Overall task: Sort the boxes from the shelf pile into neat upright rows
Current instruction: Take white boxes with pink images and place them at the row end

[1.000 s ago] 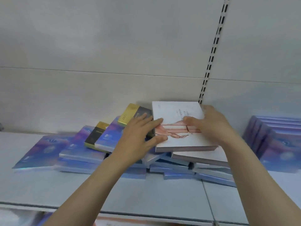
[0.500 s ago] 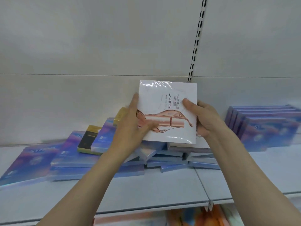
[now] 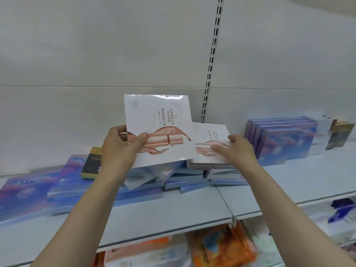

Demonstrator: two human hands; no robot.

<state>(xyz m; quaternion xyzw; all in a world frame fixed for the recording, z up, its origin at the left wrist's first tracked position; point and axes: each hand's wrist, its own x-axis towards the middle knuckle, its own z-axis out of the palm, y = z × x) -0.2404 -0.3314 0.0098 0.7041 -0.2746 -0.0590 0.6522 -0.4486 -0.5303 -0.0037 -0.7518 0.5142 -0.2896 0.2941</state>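
My left hand (image 3: pixel 123 145) grips a white box with a rose-gold swirl (image 3: pixel 163 120) by its left edge and holds it tilted upright above the pile. My right hand (image 3: pixel 237 149) rests with spread fingers on a second white box of the same kind (image 3: pixel 210 135), which lies flat on top of the pile. Beneath them lies a jumble of flat blue boxes (image 3: pixel 185 182) on the grey shelf (image 3: pixel 173 214). A neat upright row of blue-purple boxes (image 3: pixel 281 139) stands at the right.
Blue-purple boxes (image 3: pixel 25 193) lie flat at the left, with a black-and-gold box (image 3: pixel 92 162) on them. White and dark boxes (image 3: pixel 335 132) stand at the far right. A slotted upright (image 3: pixel 212 54) runs up the back wall. Orange packets (image 3: pixel 221 247) fill the lower shelf.
My right hand let go of the lifted white box and dropped onto a second white box on the pile. My left hand alone now holds the first box, shifted slightly left.
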